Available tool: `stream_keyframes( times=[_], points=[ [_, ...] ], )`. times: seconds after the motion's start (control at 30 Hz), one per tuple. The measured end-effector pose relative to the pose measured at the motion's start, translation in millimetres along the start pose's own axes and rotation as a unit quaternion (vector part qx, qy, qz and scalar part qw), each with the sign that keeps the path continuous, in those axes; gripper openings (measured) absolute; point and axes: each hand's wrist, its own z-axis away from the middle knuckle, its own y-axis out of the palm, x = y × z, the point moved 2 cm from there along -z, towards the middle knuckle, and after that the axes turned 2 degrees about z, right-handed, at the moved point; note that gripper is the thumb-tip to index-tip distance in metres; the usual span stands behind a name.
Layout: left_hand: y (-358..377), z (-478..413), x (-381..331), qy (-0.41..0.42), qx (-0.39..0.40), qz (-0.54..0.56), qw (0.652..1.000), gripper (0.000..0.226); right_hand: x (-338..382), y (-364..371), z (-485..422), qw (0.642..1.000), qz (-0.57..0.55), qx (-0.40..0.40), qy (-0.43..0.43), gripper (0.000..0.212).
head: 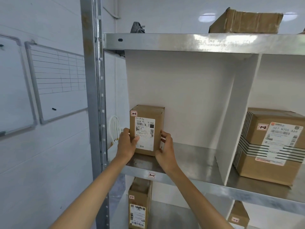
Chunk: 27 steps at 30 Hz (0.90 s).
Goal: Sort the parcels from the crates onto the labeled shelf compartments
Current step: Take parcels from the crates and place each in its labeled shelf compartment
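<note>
While both hands, left hand (126,144) and right hand (165,150), grip the parcel (146,129) above the 1-1 tag (151,175), slide it squarely back.

Forearms (92,192), left grip (127,144) and right grip (165,149) are all bare.

The thumb of the left hand (127,144) covers the lower left corner of the label (146,134) on the small parcel (146,113), and the label's fine print is too small to read. The frame's right edge cuts off a large parcel (270,146), its print blurred. The bottom edge cuts off a lower parcel (140,204). At the top, the shelf beam (198,42) hides the bases of a cardboard box (245,22) and an unidentifiable dark object (137,28).
</note>
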Motion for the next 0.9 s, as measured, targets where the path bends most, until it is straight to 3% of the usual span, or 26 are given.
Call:
stream_keyframes(
  times=[0.17,0.37,0.53,0.67,0.9],
  points=[
    [-4.5,16.8,-9.6,-0.009,0.001,0.004,1.0,0.05,7.7,-11.5,9.6,0.999,-0.039,0.015,0.015,0.074],
    [-19.7,80.9,-35.0,0.057,-0.074,-0.03,0.995,0.057,36.0,-37.9,51.9,0.995,-0.035,-0.023,-0.095,0.06],
    [-43.3,152.5,-61.4,0.1,-0.139,-0.03,0.985,0.046,66.8,-49.1,102.8,0.986,-0.079,0.042,-0.144,0.049],
    [-71.1,227.0,-70.1,0.091,-0.2,-0.071,0.973,0.038,78.1,-52.7,155.0,0.977,-0.122,0.122,-0.127,0.052],
    [-114.9,401.1,-64.5,-0.019,-0.316,-0.152,0.936,0.03,92.2,-54.4,273.2,0.937,-0.167,0.28,-0.124,0.041]
  ],
)
